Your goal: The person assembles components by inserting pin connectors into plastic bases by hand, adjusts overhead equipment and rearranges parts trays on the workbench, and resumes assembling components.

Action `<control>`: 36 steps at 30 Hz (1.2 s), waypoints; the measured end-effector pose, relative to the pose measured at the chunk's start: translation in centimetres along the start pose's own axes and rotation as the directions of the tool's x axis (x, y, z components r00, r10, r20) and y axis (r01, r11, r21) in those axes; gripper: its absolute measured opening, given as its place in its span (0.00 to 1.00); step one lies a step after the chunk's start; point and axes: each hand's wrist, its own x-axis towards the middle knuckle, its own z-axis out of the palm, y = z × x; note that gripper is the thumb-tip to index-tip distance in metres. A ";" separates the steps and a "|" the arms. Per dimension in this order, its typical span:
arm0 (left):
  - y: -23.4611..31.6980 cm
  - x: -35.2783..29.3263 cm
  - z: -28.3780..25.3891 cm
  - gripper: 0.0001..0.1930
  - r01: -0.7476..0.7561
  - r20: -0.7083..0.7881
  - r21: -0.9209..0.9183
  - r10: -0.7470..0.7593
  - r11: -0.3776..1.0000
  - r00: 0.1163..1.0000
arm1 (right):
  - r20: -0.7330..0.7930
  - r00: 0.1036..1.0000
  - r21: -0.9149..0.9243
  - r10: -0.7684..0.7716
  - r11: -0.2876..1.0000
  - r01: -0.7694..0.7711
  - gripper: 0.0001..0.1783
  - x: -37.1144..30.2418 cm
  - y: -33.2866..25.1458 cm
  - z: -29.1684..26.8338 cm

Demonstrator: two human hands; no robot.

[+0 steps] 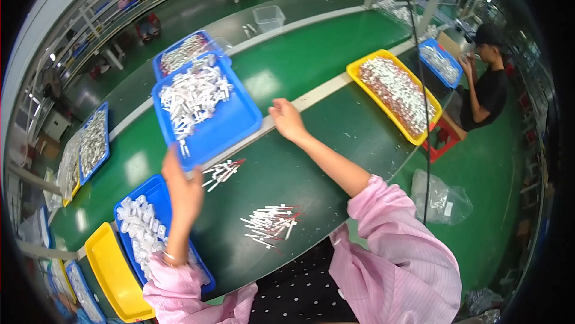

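Note:
A blue tray [236, 117] with a heap of white tubular pieces [194, 93] rests at an angle across the pale rail of the green bench. My left hand [184, 183], smeared by motion, is over the tray's near corner; whether it grips the rim I cannot tell. Just past the tray's right corner my right hand [288, 119] hovers with loosely bent fingers and nothing visible in them. Near the tray's front edge lies a small bunch of white pieces with red ends [221, 172]. A larger pile of similar thin pieces [272, 224] lies closer to me.
At left stand a blue tray of white translucent parts [142, 222] and a yellow tray [111, 267]. A filled yellow tray [392, 93] is at right. Another blue tray [185, 54] sits behind mine. A person [488, 81] in black works at far right. A dark cable [426, 162] hangs down.

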 end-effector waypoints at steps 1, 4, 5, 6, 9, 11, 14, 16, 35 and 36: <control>5.1 -0.2 -1.6 0.28 -0.131 0.121 -0.037 0.135 0.991 0.983 | -0.017 1.000 -0.028 0.011 1.000 -0.011 0.17 -0.2 1.1 -1.1; 15.2 -0.8 -8.3 0.23 -0.702 0.544 -0.112 0.635 0.703 0.548 | -0.015 1.000 0.003 -0.017 1.000 0.017 0.15 0.2 0.3 -1.8; 16.7 -2.7 -10.2 0.22 -0.819 0.449 -0.149 0.776 0.554 0.443 | -0.008 0.999 0.022 -0.035 0.999 0.035 0.14 0.3 -0.2 -1.5; 17.8 -3.8 -12.5 0.21 -0.814 0.467 -0.198 0.783 0.546 0.411 | 0.010 0.999 0.040 -0.048 0.998 0.048 0.14 0.9 -0.4 -1.3; 20.6 -4.9 -16.3 0.26 -0.996 0.742 0.073 0.664 0.059 0.094 | 0.069 0.998 0.073 0.009 0.997 -0.014 0.16 3.1 0.2 -2.7; 20.0 -4.5 -16.7 0.22 -0.877 0.600 -0.044 0.715 0.478 0.359 | 0.195 0.975 0.120 0.106 0.984 -0.130 0.16 4.9 1.0 -2.6; 20.2 -4.0 -18.5 0.20 -0.910 0.637 0.074 0.682 0.409 0.358 | 0.282 0.943 0.162 0.176 0.960 -0.227 0.16 5.7 0.4 -1.7; 19.5 -4.6 -18.4 0.24 -0.979 0.624 0.133 0.754 0.155 0.204 | 0.323 0.927 0.177 0.189 0.950 -0.256 0.16 6.7 0.5 -0.9; 7.7 -13.6 -26.5 0.25 -0.143 0.548 0.166 0.030 0.976 0.836 | 0.701 0.662 0.426 -0.266 0.900 -0.090 0.12 4.1 -25.9 12.3; 6.3 -14.6 -27.3 0.25 -0.078 0.526 0.150 -0.012 0.986 0.850 | 0.815 0.537 0.378 -0.220 0.903 -0.205 0.12 4.1 -27.5 16.2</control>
